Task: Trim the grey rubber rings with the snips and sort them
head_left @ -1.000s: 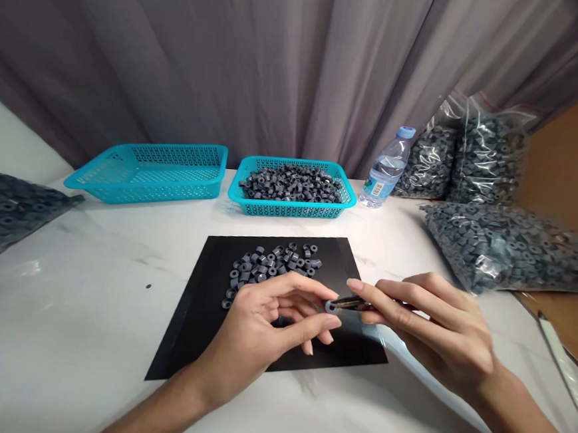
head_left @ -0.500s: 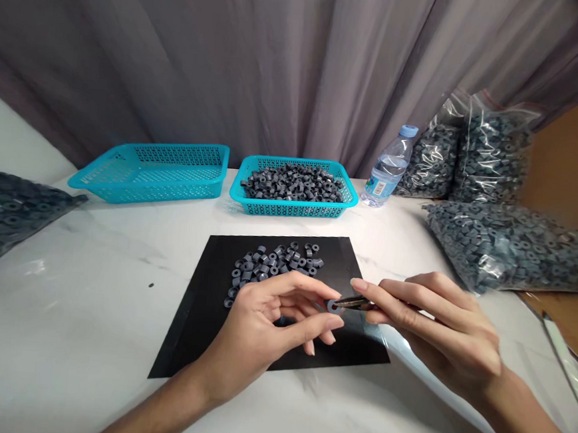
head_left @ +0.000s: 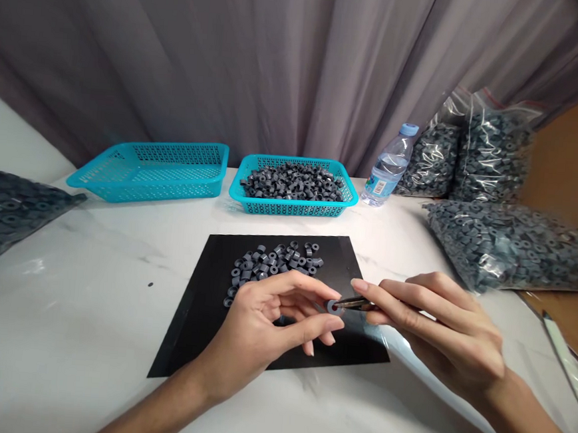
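Observation:
My left hand (head_left: 265, 321) pinches a small grey ring (head_left: 332, 306) between thumb and forefinger, above the right part of a black mat (head_left: 195, 329). My right hand (head_left: 435, 328) grips thin metal tweezers (head_left: 357, 304) whose tips reach the ring's hole. A pile of the same grey rings (head_left: 275, 262) lies on the mat just beyond my left hand.
At the back stand an empty teal basket (head_left: 152, 169) and a teal basket (head_left: 294, 207) filled with grey rings. A water bottle (head_left: 388, 165) lies beside it. Clear bags of rings sit at the right (head_left: 507, 244), back right (head_left: 474, 154) and far left (head_left: 4, 211).
Both hands stay nearly still, holding the ring and tweezers together. The view has shifted only slightly.

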Tool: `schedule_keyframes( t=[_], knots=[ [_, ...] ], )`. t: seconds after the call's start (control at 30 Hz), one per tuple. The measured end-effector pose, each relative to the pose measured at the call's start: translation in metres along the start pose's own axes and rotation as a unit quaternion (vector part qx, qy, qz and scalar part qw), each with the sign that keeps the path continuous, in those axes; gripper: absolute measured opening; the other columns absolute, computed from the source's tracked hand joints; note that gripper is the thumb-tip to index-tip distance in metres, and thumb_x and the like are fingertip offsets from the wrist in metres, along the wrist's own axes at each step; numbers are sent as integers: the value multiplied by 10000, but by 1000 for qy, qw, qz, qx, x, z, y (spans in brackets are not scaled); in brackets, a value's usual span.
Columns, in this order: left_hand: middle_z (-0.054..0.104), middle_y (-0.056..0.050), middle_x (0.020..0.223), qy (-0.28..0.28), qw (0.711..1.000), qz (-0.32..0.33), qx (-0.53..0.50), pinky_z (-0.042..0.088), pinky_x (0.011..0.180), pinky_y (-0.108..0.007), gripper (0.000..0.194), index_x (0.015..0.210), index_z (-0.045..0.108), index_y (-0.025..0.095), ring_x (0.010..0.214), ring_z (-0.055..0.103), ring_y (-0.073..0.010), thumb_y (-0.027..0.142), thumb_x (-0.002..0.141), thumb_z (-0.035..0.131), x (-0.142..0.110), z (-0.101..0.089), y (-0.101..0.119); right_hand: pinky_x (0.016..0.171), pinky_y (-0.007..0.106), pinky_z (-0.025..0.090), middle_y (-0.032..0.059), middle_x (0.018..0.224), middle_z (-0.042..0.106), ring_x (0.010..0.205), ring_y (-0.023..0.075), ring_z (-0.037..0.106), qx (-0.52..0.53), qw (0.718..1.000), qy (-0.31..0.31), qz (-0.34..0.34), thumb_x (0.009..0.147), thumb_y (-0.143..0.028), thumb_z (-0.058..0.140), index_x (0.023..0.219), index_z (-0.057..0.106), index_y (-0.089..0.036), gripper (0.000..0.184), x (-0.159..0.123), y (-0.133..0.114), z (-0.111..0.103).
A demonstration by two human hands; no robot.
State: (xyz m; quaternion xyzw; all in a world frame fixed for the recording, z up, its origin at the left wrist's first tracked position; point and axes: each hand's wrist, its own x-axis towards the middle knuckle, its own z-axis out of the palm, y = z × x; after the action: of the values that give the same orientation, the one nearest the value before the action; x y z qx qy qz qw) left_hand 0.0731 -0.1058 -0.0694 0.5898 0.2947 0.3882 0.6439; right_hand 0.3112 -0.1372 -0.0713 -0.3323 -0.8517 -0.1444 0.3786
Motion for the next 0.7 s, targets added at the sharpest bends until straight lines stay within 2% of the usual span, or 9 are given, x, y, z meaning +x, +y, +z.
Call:
schedule_keyframes(
  t=[0.33, 0.5, 0.7],
  knots=[
    [731, 0, 722, 0, 1000, -5, -12, 591, 550, -135, 159, 966, 759, 165, 657, 715, -108, 136, 817, 805, 2, 1, 0, 665, 285, 511, 64, 970, 747, 759, 158, 600, 7, 1000, 3, 5, 968, -118, 637, 1491, 510, -203, 545, -1, -1, 0],
    [736, -1, 741, 1, 1000, -5, 3, 591, 558, -145, 171, 984, 760, 178, 668, 719, -112, 147, 822, 807, 1, -1, -2, 676, 303, 497, 64, 990, 733, 776, 166, 583, 27, 999, 14, 31, 945, -69, 647, 1468, 539, -218, 555, -4, -1, -2],
    [746, 3, 745, 7, 999, 4, 36, 576, 575, -137, 172, 1004, 775, 208, 670, 705, -100, 172, 838, 802, 0, -5, -8, 688, 313, 476, 83, 1027, 714, 799, 169, 552, 45, 998, 19, 36, 916, -10, 650, 1431, 567, -166, 546, -8, 5, 1]
  ],
)
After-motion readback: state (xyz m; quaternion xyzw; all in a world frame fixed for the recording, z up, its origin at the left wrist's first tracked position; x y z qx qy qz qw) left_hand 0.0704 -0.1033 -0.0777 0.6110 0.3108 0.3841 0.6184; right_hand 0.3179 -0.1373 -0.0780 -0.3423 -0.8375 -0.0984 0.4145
